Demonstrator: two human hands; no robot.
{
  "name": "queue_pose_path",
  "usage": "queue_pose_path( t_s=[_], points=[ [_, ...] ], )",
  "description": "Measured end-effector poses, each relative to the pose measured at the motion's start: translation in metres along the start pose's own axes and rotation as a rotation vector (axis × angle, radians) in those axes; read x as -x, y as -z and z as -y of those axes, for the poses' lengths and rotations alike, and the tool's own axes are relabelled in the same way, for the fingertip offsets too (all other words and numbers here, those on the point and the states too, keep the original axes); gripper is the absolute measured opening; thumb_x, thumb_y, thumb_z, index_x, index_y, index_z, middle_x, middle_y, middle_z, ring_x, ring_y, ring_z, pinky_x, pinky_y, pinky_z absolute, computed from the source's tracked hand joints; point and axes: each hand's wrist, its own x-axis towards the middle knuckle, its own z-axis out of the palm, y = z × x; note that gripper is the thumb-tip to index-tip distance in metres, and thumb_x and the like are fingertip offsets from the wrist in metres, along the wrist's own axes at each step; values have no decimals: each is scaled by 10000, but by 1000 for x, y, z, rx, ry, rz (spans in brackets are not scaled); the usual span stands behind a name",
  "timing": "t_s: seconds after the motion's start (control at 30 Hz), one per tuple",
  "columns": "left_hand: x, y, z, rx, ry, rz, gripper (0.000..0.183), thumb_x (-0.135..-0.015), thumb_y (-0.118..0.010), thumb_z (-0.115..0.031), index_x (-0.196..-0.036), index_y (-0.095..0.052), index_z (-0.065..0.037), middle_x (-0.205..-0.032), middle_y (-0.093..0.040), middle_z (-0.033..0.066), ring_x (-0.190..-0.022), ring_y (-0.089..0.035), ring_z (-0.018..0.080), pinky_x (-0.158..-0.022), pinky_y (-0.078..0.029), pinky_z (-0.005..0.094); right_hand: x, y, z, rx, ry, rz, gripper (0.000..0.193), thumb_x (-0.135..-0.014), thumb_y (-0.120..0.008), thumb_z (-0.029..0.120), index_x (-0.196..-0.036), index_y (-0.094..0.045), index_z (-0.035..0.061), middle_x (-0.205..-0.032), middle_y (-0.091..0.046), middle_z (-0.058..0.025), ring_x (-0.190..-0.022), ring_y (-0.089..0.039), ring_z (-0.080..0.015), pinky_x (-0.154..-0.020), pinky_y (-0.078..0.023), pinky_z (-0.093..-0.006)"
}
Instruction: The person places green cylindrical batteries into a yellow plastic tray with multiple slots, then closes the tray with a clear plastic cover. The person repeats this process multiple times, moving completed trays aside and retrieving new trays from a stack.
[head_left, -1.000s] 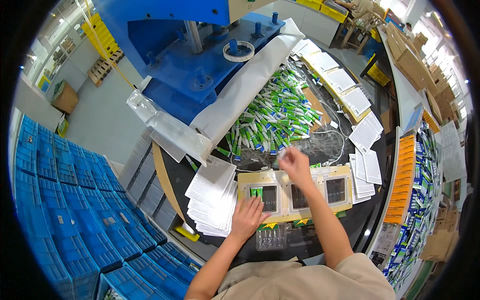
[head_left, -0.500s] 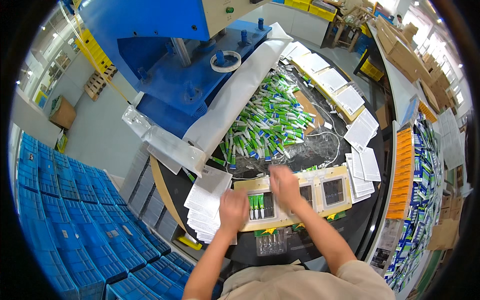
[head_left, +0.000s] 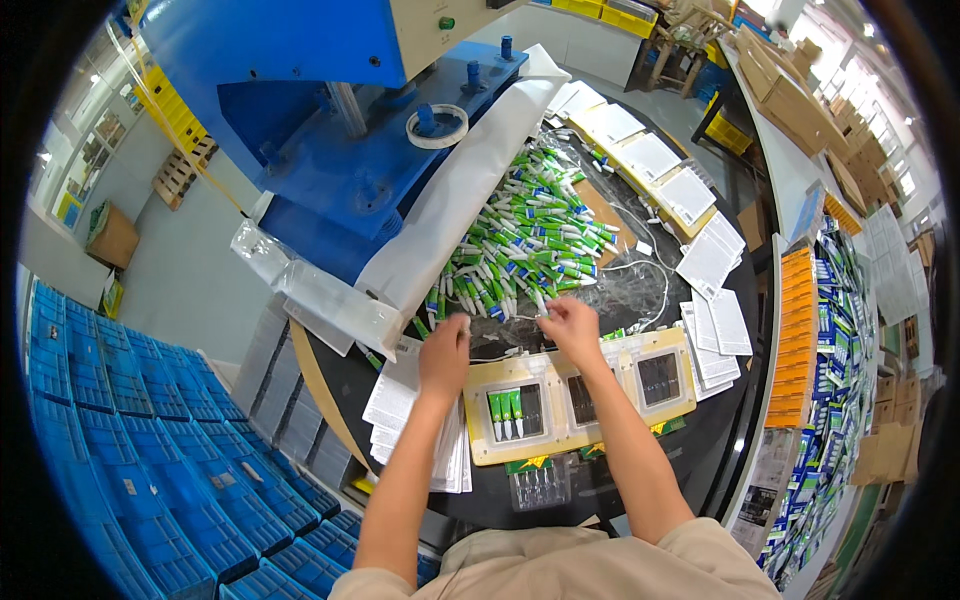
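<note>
A cream-yellow frame tray (head_left: pixel 560 445) with three windows lies in front of me. Several small green-and-white tubes (head_left: pixel 507 412) rest side by side in its left window. Beyond it spreads a heap of loose tubes (head_left: pixel 530 235) in green, white and blue. My right hand (head_left: pixel 576 330) pinches a tube (head_left: pixel 542 304) at the heap's near edge. To its left, my left hand (head_left: pixel 445 360) is closed just beyond the tray's left corner, its fingertips by the nearest tubes; what they hold, if anything, I cannot make out.
A blue press machine (head_left: pixel 330 150) stands at the far left, with white sheeting along its edge. Printed white cards (head_left: pixel 395 410) are stacked left of the tray, more cards (head_left: pixel 715 335) at right. Blue crates (head_left: pixel 130 450) fill the lower left. Orange boxes (head_left: pixel 797 345) stand right.
Both hands have moved away from me, off the tray toward the near edge of the heap. My right hand now pinches a tube there. The view has shifted slightly.
</note>
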Motion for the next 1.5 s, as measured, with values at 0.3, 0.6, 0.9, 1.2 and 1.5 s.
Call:
queue_pose_path(
  t_s=[0.3, 0.6, 0.9, 1.2, 1.5],
  points=[
    [123, 23, -62, 437, 172, -155, 197, -862, -725, 20, -1057, -735, -9, -982, -726, 111, -883, -701, 188, -743, -566, 302, 146, 21, -34, 446, 854, 306, 345, -774, -674, 16, -1113, -674, -45, -1158, -661, -152, -1008, -690, -282, -835, -584, -356],
    [148, -27, -84, -187, -546, -14, 239, -828, -684, -112, -1062, -726, -87, -1096, -720, 83, -998, -705, 236, -894, -548, 385, 30, 19, -5, 274, 616, -130, 158, -870, -682, 71, -1022, -675, 24, -963, -680, -172, -896, -658, -374, -751, -532, -463],
    [151, -56, -63, -295, -526, 19, 302, -856, -734, -169, -1136, -696, -63, -1174, -698, 95, -1101, -674, 232, -1028, -482, 468, -56, -40, -8, 602, 384, -6, 97, -758, -757, 44, -816, -716, -23, -1200, -617, -241, -1008, -662, -397, -837, -581, -470],
    [156, -55, -63, -308, -520, 2, 325, -895, -749, -232, -1136, -689, -23, -1176, -706, 103, -1137, -663, 215, -1101, -436, 487, -16, 33, -19, 149, 331, -8, 144, -762, -749, 63, -871, -673, 9, -844, -669, -129, -707, -661, -296, -664, -530, -377],
    [156, -40, -81, -399, -599, 58, 349, -860, -620, -103, -1195, -699, -46, -1224, -703, 62, -1157, -649, 197, -1085, -430, 446, 145, 99, -60, 27, 565, -49, 217, -828, -737, -18, -1038, -694, 9, -1023, -719, -153, -918, -718, -316, -784, -587, -370]
  ],
)
